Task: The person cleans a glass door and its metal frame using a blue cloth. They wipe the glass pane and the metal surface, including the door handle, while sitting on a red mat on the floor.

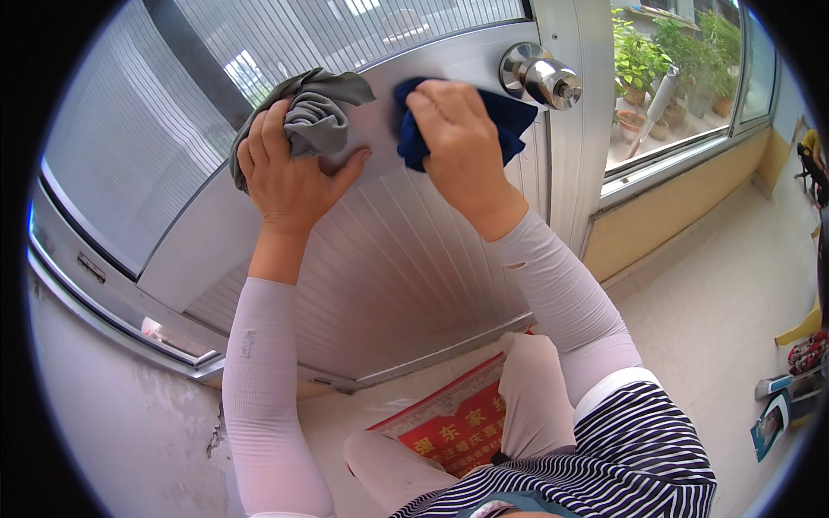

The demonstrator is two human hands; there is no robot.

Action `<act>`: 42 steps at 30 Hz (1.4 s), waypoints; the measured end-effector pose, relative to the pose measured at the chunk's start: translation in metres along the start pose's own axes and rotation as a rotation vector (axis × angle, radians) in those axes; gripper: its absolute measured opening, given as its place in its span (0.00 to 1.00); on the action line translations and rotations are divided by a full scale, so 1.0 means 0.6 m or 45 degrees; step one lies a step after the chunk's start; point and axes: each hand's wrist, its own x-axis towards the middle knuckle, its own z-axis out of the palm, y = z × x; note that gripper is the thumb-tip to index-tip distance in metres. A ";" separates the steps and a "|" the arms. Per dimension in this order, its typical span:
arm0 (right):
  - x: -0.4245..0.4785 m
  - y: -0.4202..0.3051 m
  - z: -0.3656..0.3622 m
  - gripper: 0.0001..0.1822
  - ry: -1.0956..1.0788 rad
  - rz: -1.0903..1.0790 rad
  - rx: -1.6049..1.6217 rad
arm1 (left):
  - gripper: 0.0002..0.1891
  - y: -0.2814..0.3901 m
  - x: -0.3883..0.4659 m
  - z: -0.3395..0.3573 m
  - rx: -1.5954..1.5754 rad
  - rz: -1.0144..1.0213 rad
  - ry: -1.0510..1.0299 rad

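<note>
A metal door [414, 272] with a ribbed lower panel and ribbed glass above stands before me. My left hand [285, 168] holds a crumpled grey cloth [320, 120] against the rail below the glass, its thumb spread to the right. To its right, my right hand [456, 133] presses a bunched dark blue cloth [511, 123] on the same rail, just left of and below the round metal doorknob [550, 81]. The blue cloth's left edge looks blurred. Part of each cloth is hidden under the fingers.
Right of the door, a window [673, 84] shows potted plants [641, 61] beyond it. A red printed sheet [453, 427] with writing lies on the floor between my legs. A brush [774, 386] and other items are at the far right. A wall with peeling paint [142, 388] stands at left.
</note>
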 end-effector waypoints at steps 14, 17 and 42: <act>-0.080 0.017 -0.062 0.24 -0.067 0.076 -0.046 | 0.34 -0.005 -0.005 -0.001 0.001 -0.034 -0.006; -0.077 0.031 -0.038 0.19 -0.097 -0.052 -0.177 | 0.38 -0.005 -0.004 0.002 0.046 0.028 0.009; -0.137 0.115 -0.135 0.23 0.107 0.638 -0.032 | 0.39 -0.011 -0.009 0.003 0.043 0.051 0.030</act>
